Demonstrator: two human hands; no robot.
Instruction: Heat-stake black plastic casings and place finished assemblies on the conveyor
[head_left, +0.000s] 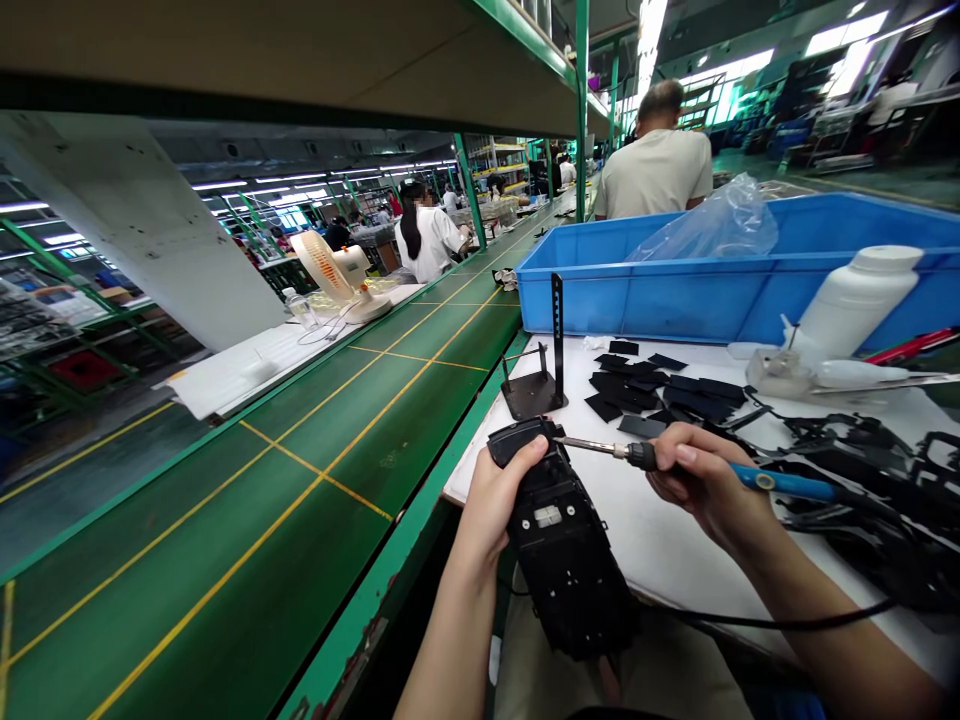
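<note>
A long black plastic housing (574,560) slants over my lap, its upper end by the table edge. My left hand (499,490) is closed round its upper left side, thumb pressed on top. In my right hand (701,480) is a soldering iron (784,483) with a blue handle, gripped like a pen. Its metal tip points left and meets the housing's upper right corner, beside my left thumb; whether it touches cannot be made out. Just beyond the housing stands a black metal stand (534,393) with an upright slotted bar.
Black rectangular pads (637,385) and black plastic parts (862,490) lie on the white tabletop. Behind them are a blue bin (630,290) and a white bottle (862,300). A green conveyor belt (300,500) runs along the left, with a fan (337,275) beyond. Other people sit farther off.
</note>
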